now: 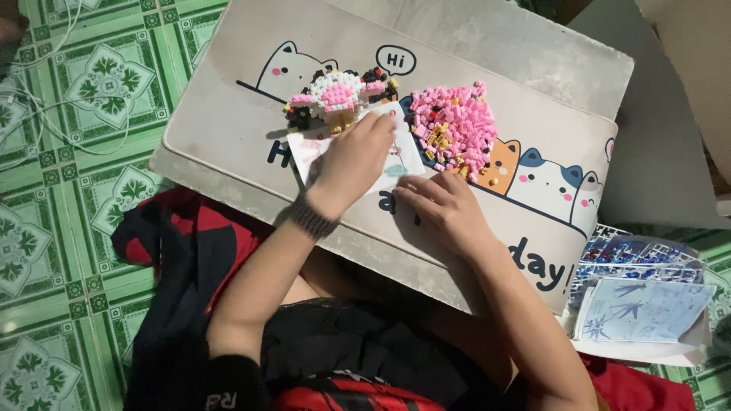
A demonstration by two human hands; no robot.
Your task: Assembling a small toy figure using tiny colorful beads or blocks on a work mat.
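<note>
My left hand (356, 156) rests flat on a white instruction sheet (403, 148) that lies on a pale lap desk (228, 129) printed with cartoon cats. Its fingertips reach toward a partly built pink, white and black mini-brick figure (335, 95). A dark band circles that wrist. My right hand (445, 209) lies on the desk just right of the sheet, fingers curled and pointing left, just below a heap of loose pink and yellow mini bricks (455, 129). Neither hand visibly holds a brick.
The desk sits across my lap above a green patterned tile floor (68, 228). White cables (46, 114) trail at the left. At the right lie a blue plastic parts frame (636, 259) and a folded printed sheet (643, 308). Red and black cloth (175, 243) lies underneath.
</note>
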